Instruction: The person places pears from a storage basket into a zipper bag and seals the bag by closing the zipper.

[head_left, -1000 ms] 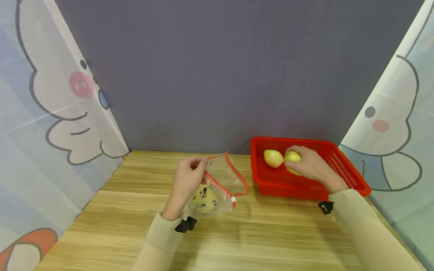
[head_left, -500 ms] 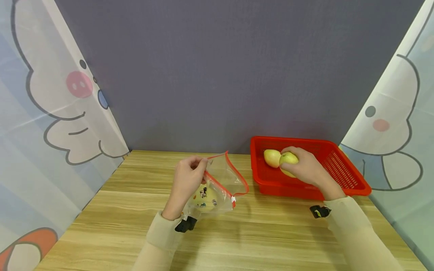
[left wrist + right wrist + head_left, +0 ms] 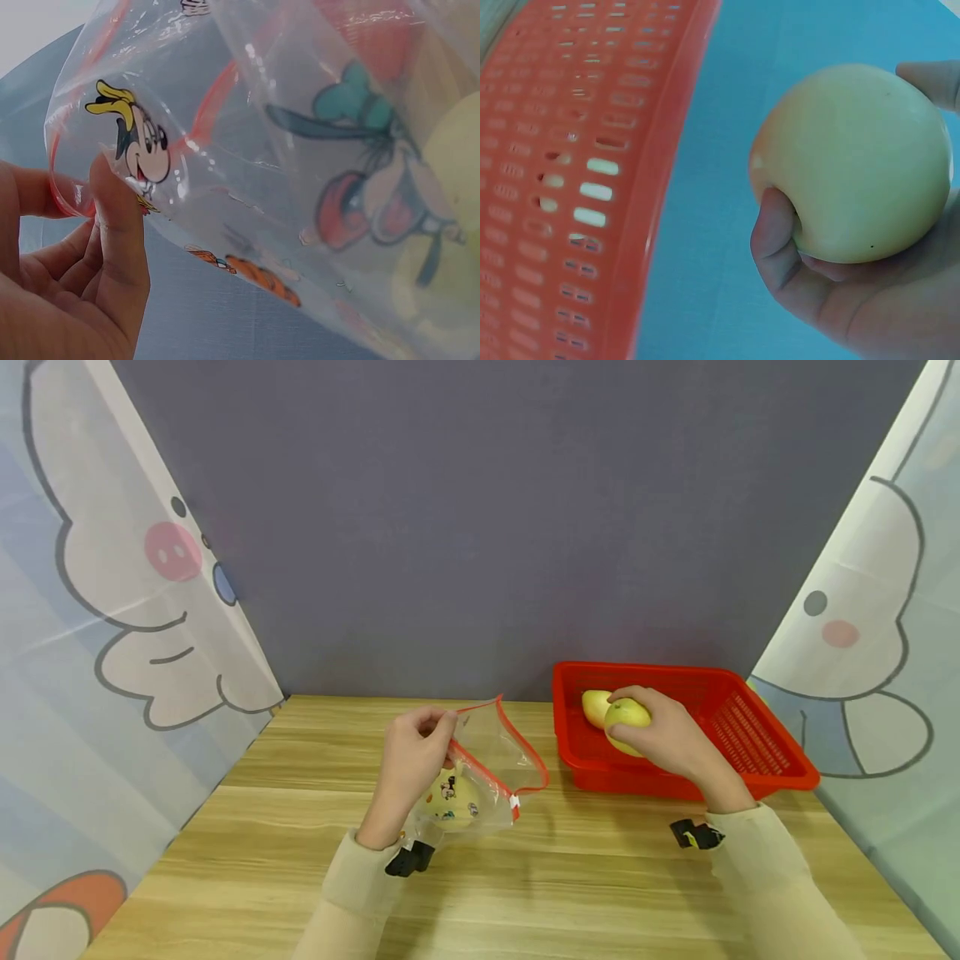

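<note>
In the head view my left hand (image 3: 412,756) pinches the rim of a clear zip bag (image 3: 498,747) with a red zip and a white slider; its mouth gapes. Cartoon figures (image 3: 142,142) are printed on the bag in the left wrist view. A pale yellow fruit (image 3: 450,187) shows through the plastic. My right hand (image 3: 675,739) grips a yellow-green apple (image 3: 628,720) above the red basket (image 3: 622,779). In the right wrist view the thumb and fingers curl round the apple (image 3: 855,161). Another yellow fruit (image 3: 595,707) lies in the basket, partly hidden behind the held one.
The basket has slotted walls (image 3: 592,187) and stands at the back right of the wooden table (image 3: 570,893). A grey panel (image 3: 480,527) rises behind the table. Curtains with cartoon prints (image 3: 112,527) hang on both sides.
My right hand has moved left with the apple, which it has turned and raised slightly over the basket. The left hand and the bag have stayed in place.
</note>
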A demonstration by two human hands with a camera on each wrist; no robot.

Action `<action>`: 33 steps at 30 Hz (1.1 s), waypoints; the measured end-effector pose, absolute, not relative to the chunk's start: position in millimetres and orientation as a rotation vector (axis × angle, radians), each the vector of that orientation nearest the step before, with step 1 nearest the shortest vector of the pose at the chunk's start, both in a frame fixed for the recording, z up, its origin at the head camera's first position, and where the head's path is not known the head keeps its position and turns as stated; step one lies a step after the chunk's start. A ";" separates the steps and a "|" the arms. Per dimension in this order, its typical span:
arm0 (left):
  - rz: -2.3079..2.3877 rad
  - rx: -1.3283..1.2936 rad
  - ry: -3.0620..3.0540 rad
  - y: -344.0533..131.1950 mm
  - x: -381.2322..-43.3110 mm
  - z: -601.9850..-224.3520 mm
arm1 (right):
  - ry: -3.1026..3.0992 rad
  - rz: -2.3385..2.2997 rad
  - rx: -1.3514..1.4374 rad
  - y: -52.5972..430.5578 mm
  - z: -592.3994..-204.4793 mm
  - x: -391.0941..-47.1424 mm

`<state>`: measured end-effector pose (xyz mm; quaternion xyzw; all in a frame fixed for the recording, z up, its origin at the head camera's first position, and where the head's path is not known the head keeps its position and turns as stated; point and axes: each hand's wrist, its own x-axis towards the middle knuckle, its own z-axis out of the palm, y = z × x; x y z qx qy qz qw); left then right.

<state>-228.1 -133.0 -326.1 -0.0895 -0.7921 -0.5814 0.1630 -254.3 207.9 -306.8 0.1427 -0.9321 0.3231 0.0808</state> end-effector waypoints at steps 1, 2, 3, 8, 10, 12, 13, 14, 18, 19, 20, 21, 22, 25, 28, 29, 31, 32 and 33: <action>-1.665 -0.257 -2.257 -133.4 -227.9 -326.5 | -2.787 0.971 0.418 206.8 -307.0 -253.7; -1.670 -0.258 -2.255 -134.1 -227.9 -327.2 | -2.785 0.978 0.417 205.6 -307.2 -253.2; -1.677 -0.259 -2.252 -134.5 -227.7 -327.6 | -2.784 0.986 0.417 204.3 -307.6 -252.8; -1.680 -0.259 -2.251 -136.2 -227.5 -329.4 | -2.772 1.023 0.427 198.2 -308.8 -250.4; -1.670 -0.256 -2.254 -135.8 -227.5 -329.1 | -2.768 1.049 0.437 195.6 -308.4 -249.1; -1.661 -0.259 -2.258 -134.9 -227.5 -328.3 | -2.764 1.074 0.440 193.5 -307.9 -248.0; -1.659 -0.260 -2.261 -134.4 -227.4 -327.9 | -2.760 1.085 0.442 192.2 -307.5 -247.4; -1.659 -0.260 -2.264 -134.0 -227.3 -327.5 | -2.756 1.096 0.446 190.9 -307.1 -246.7; -1.676 -0.264 -2.261 -134.1 -227.4 -327.1 | -2.732 1.141 0.471 185.0 -306.2 -244.9; -1.681 -0.264 -2.259 -134.4 -227.3 -327.0 | -2.727 1.151 0.481 183.3 -306.0 -244.4; -1.687 -0.266 -2.255 -134.7 -227.1 -326.8 | -2.723 1.164 0.490 181.7 -305.8 -243.9; -1.689 -0.268 -2.252 -135.0 -227.1 -326.6 | -2.720 1.177 0.497 180.1 -305.5 -243.3; -1.691 -0.273 -2.250 -135.2 -226.9 -326.4 | -2.718 1.182 0.503 178.6 -305.1 -242.5; -1.689 -0.275 -2.253 -135.7 -226.3 -326.1 | -2.714 1.188 0.515 174.4 -303.3 -240.5; -1.692 -0.272 -2.253 -136.0 -226.7 -326.8 | -2.698 1.197 0.526 170.4 -300.7 -239.3; -1.690 -0.271 -2.252 -135.9 -226.8 -326.8 | -2.689 1.205 0.529 169.1 -299.8 -238.7; -1.684 -0.270 -2.251 -135.6 -227.3 -326.9 | -2.671 1.229 0.538 166.5 -298.4 -237.6; -1.681 -0.273 -2.250 -135.3 -227.6 -326.7 | -2.663 1.243 0.539 165.4 -297.8 -236.8; -1.676 -0.273 -2.252 -134.8 -227.8 -326.5 | -2.655 1.260 0.540 164.3 -297.4 -236.1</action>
